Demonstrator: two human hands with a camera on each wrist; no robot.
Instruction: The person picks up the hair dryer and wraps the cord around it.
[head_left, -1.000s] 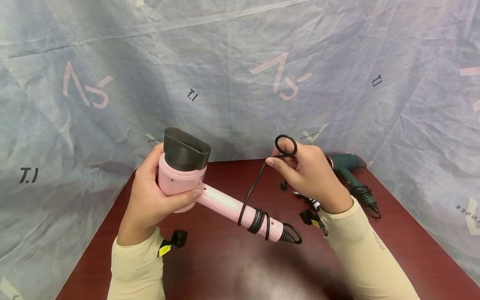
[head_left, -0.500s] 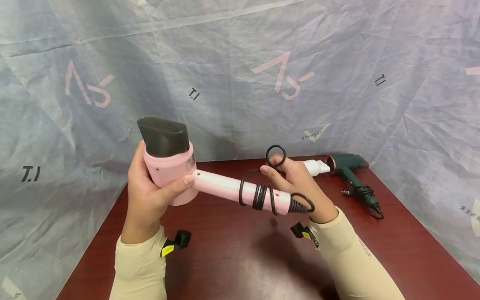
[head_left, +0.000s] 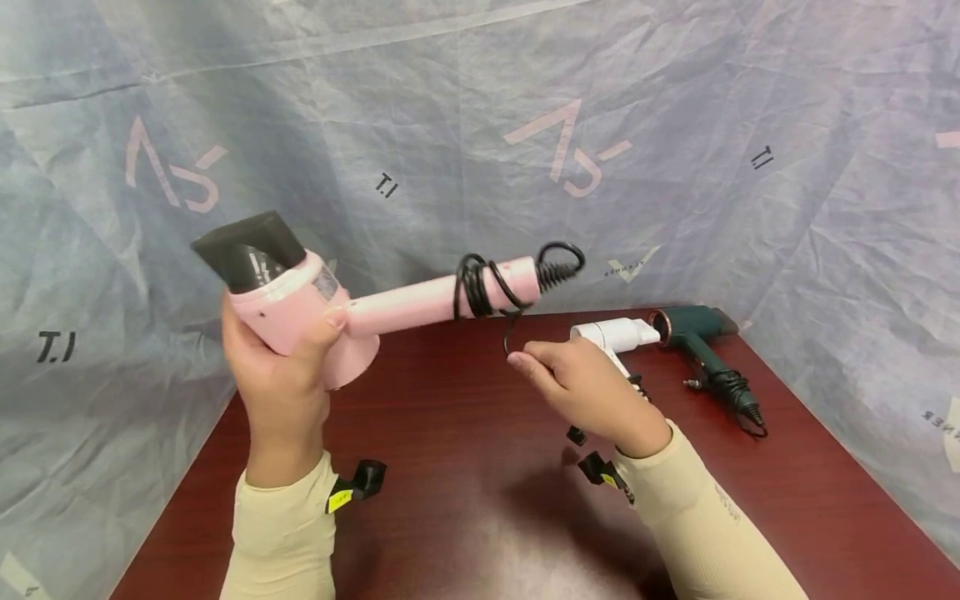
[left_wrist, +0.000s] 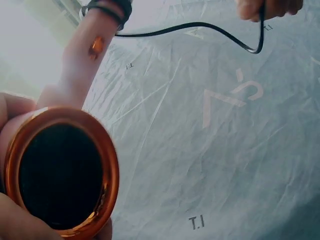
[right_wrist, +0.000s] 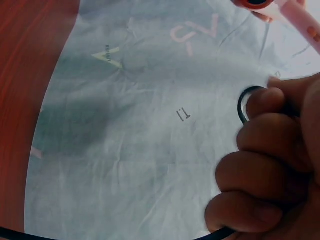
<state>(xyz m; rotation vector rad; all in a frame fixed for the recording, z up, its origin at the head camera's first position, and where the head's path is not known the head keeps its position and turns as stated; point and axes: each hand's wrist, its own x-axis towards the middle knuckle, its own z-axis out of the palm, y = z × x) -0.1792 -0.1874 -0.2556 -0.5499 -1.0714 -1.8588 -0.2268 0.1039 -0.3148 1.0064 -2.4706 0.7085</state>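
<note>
In the head view my left hand grips a pink hair dryer by its barrel, above the table. A dark nozzle points up and left; the handle extends right, its end slightly raised. Several turns of black cord wrap the handle near its end. Below that end, my right hand pinches the cord's free length, fingers curled round it. The left wrist view shows the dryer's copper-coloured rear ring and the cord stretching to the other hand. The plug is not visible.
On the reddish-brown table, a white hair dryer lies at the back right, partly behind my right hand. A dark green hair dryer with its cord wound on the handle lies beside it. Grey printed fabric hangs behind.
The pink hair dryer has moved left and tilted, its handle end rising and its nozzle leaning left. My right hand is slightly lower, and the cord loop above its fingers no longer shows in the head view.
</note>
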